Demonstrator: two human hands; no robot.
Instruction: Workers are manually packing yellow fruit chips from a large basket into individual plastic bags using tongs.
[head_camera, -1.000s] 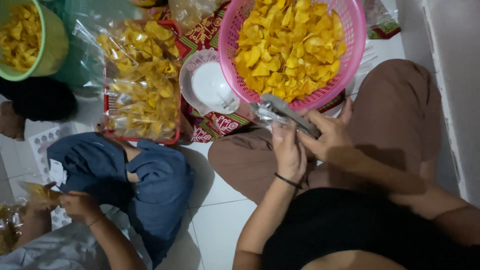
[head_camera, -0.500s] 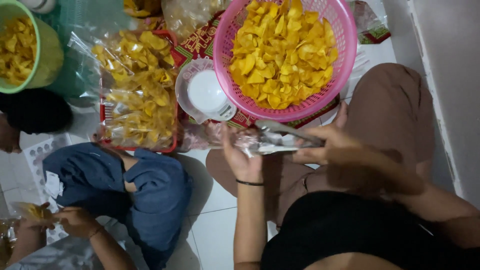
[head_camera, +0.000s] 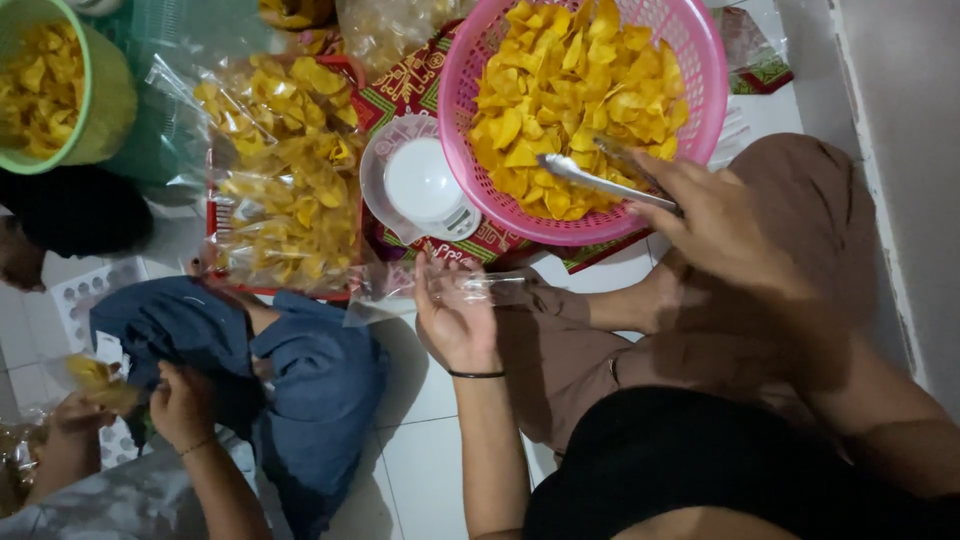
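My right hand (head_camera: 715, 225) grips metal tongs (head_camera: 600, 178) whose tips reach over the yellow chips (head_camera: 570, 85) in the pink basket (head_camera: 700, 60). My left hand (head_camera: 455, 315) holds a clear, empty plastic bag (head_camera: 400, 290) below the basket, palm up, with a dark band on the wrist. A small white kitchen scale (head_camera: 420, 190) stands just left of the basket, above the bag.
Filled chip bags lie stacked in a red tray (head_camera: 285, 180). A green bucket of chips (head_camera: 60, 85) stands at the top left. Another person in blue trousers (head_camera: 250, 360) sits at the left, hands (head_camera: 150, 405) on a chip bag. A white wall (head_camera: 900, 150) runs along the right.
My right hand has lifted the tongs from the bag up into the pink basket. My left hand has moved left and down with the clear bag, away from the right hand.
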